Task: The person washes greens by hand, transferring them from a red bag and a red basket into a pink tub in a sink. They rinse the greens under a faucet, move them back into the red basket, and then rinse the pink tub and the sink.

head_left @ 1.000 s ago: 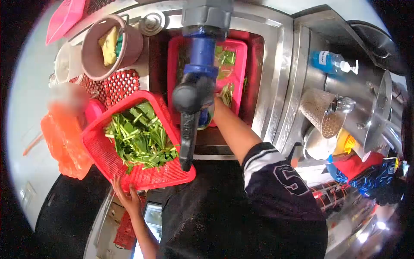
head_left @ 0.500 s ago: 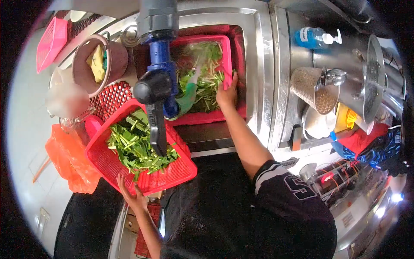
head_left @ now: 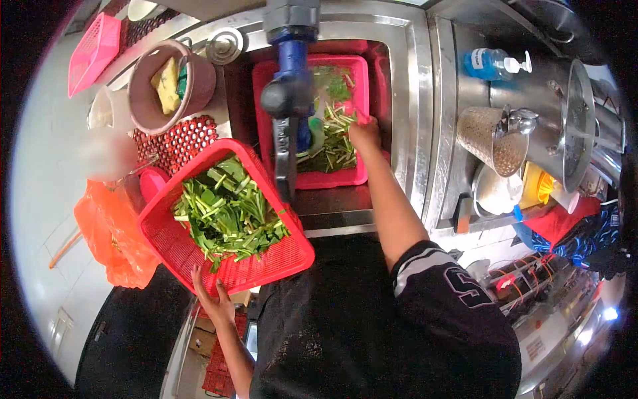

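Note:
My left hand [head_left: 216, 304] is at the near side of a red plastic basket [head_left: 159, 233], its fingers spread against the wall and holding it. Cut leafy greens [head_left: 229, 209] with pale stems are heaped inside that basket. My right hand [head_left: 365, 133] has its fingers closed on the right rim of a pink plastic tub [head_left: 361, 166], which sits in the metal sink. Wet cut stems and leaves [head_left: 335, 130] lie in the tub. A blue tap [head_left: 292, 60] with a dark lever hangs over it, hiding part of the tub; its green hose [head_left: 316, 133] points into the greens.
On the left stand a bucket [head_left: 139, 100] with a yellow cloth, a red mat [head_left: 176, 143] and an orange plastic bag [head_left: 113, 233]. Along the right counter are a blue soap bottle [head_left: 485, 63], a perforated metal holder [head_left: 482, 133] and a white bowl [head_left: 495, 191].
The view has shifted, so most things appear further right. My right hand has closed more tightly at the tub's rim, with its fingers curled. My left hand stays at the red basket.

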The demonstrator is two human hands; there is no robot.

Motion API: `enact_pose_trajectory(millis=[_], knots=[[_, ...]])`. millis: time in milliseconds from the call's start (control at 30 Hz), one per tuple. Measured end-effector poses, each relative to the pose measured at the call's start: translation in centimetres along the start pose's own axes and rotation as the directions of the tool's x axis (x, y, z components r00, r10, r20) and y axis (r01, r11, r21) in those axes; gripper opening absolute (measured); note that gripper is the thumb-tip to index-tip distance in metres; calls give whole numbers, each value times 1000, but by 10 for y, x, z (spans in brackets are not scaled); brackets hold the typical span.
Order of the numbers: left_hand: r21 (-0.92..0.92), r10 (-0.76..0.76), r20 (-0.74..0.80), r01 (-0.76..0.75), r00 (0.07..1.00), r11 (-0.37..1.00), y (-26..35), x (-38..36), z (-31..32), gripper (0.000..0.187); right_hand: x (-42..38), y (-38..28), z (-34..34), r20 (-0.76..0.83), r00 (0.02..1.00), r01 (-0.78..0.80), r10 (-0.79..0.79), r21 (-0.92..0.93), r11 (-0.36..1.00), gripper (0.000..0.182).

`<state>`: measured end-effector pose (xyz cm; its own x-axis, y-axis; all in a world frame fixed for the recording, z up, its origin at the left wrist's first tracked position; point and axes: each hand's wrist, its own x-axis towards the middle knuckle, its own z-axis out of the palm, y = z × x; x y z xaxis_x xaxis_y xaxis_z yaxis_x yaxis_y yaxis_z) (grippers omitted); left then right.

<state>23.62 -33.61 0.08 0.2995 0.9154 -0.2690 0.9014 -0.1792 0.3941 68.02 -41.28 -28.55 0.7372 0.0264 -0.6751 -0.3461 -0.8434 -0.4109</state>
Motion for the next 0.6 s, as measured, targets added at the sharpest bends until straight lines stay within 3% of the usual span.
enact_pose_trajectory(millis=[133, 200, 233, 300, 333, 367, 433, 500, 567, 600], knots=[[48, -25, 13, 24, 1000, 999, -8, -5, -2, 49, -7, 36, 5, -11, 1000, -30, 29, -129, 991, 74], [38, -66, 20, 66, 998, 997, -16, -7, 3, 47, -16, 60, 7, -66, 979, 193, -193, -6, 981, 67], [42, -33, 12, 33, 999, 999, -24, -8, 7, 43, -23, 67, 7, -67, 979, 194, -194, -10, 981, 67], [46, 0, 5, 0, 1000, 999, -28, -8, 10, 41, -49, 74, 3, -158, 881, 451, -446, 1, 892, 60], [101, 22, 8, -23, 1000, 995, -26, -6, 10, 42, -74, 51, -19, -62, 831, 556, -553, 124, 822, 61], [157, 46, 16, -48, 999, 987, -23, -6, 10, 44, -83, 50, -19, -62, 834, 551, -548, 122, 825, 61], [128, 42, 12, -44, 999, 991, -16, -5, 12, 46, -95, 49, -15, 30, 717, 696, -696, 17, 718, 61], [101, 46, -1, -45, 999, 994, -15, -3, 13, 48, -79, 48, 2, 96, 717, 696, -691, -47, 716, 64], [157, 66, 2, -65, 998, 986, -21, -5, 13, 48, -56, 40, 16, 217, 737, 674, -640, -294, 677, 68], [162, 78, 4, -78, 997, 984, -22, -5, 12, 48, -44, 33, 18, 304, 797, 604, -522, -388, 696, 76]])
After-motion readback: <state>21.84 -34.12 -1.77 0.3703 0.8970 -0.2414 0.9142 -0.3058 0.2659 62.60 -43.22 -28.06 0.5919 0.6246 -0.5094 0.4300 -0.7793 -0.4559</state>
